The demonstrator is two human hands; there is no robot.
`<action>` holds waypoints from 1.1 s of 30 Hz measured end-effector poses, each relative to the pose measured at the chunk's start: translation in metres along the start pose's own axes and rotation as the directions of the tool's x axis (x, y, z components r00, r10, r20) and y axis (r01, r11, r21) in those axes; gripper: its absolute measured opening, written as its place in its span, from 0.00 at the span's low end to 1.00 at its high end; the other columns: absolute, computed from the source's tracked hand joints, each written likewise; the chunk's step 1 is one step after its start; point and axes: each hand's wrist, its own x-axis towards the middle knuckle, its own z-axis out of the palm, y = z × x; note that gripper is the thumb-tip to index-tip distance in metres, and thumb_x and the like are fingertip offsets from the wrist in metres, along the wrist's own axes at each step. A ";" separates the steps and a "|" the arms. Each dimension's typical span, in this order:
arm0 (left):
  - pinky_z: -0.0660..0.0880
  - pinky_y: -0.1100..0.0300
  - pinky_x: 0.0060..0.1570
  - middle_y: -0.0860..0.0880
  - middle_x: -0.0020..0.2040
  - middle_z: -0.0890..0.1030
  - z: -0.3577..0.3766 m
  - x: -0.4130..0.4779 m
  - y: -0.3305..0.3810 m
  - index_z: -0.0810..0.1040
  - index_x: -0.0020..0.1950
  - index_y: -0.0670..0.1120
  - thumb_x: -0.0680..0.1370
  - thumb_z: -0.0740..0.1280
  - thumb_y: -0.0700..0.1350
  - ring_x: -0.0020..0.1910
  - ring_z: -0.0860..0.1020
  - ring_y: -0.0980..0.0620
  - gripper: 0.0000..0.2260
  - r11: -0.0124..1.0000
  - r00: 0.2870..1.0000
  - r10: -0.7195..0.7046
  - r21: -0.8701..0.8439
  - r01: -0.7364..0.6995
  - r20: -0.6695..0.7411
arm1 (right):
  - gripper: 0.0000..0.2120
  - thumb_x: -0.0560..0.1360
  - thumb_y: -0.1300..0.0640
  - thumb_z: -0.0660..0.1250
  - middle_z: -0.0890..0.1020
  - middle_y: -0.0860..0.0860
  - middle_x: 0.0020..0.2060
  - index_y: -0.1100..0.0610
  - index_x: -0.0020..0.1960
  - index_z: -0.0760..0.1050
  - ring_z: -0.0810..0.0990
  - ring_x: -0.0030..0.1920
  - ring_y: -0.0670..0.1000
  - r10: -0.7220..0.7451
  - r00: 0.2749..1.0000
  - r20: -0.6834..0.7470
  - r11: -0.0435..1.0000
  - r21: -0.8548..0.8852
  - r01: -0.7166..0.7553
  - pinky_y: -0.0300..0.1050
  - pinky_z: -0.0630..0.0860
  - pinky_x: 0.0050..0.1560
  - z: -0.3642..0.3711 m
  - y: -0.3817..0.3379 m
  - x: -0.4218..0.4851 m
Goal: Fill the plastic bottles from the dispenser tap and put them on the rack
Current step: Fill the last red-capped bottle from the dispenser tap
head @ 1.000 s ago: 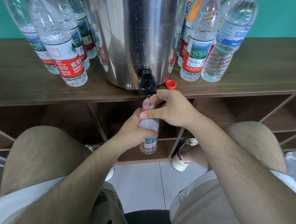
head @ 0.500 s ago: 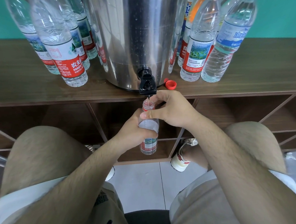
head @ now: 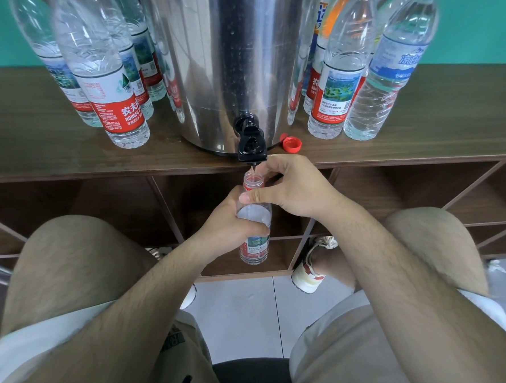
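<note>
Bottle (head: 255, 247) hasn't budged under the tap (head: 251, 145) since a second ago. Left hand (head: 229, 219) has its fingers clamped round it, right hand (head: 296, 185) grips its neck, so I'd say still filling.

Teal painted wall (head: 486, 14), shiny silver steel dispenser drum (head: 232, 59), black plastic tap (head: 251, 146). A red screw cap (head: 292, 144) sits right of it on the dark brown wood-grain shelf top (head: 51, 153). The clear plastic bottle (head: 254, 248) has a red, white and green label.
</note>
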 end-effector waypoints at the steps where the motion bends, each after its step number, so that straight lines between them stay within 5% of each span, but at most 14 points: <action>1: 0.78 0.56 0.58 0.51 0.63 0.78 0.000 0.000 0.000 0.67 0.74 0.54 0.73 0.78 0.40 0.62 0.78 0.49 0.34 1.000 1.000 -0.001 -0.002 0.001 0.003 | 0.12 0.69 0.50 0.83 0.87 0.45 0.44 0.51 0.49 0.85 0.84 0.46 0.44 -0.001 1.000 0.000 1.000 0.001 0.001 0.37 0.80 0.49 0.000 0.000 0.000; 10: 0.79 0.49 0.64 0.50 0.63 0.78 -0.001 0.001 0.000 0.67 0.74 0.54 0.73 0.78 0.39 0.63 0.78 0.48 0.34 1.000 1.000 -0.004 -0.011 0.004 0.014 | 0.13 0.68 0.49 0.83 0.87 0.45 0.44 0.51 0.49 0.85 0.84 0.47 0.43 -0.011 1.000 -0.008 1.000 -0.007 0.011 0.36 0.79 0.50 0.000 0.003 0.002; 33: 0.79 0.50 0.62 0.51 0.62 0.79 -0.002 0.002 -0.003 0.67 0.74 0.54 0.72 0.78 0.40 0.62 0.78 0.48 0.34 1.000 1.000 0.009 -0.024 -0.009 0.016 | 0.13 0.68 0.50 0.84 0.87 0.46 0.44 0.52 0.49 0.86 0.84 0.47 0.44 -0.004 1.000 -0.016 1.000 0.001 0.004 0.41 0.80 0.51 0.001 0.002 0.001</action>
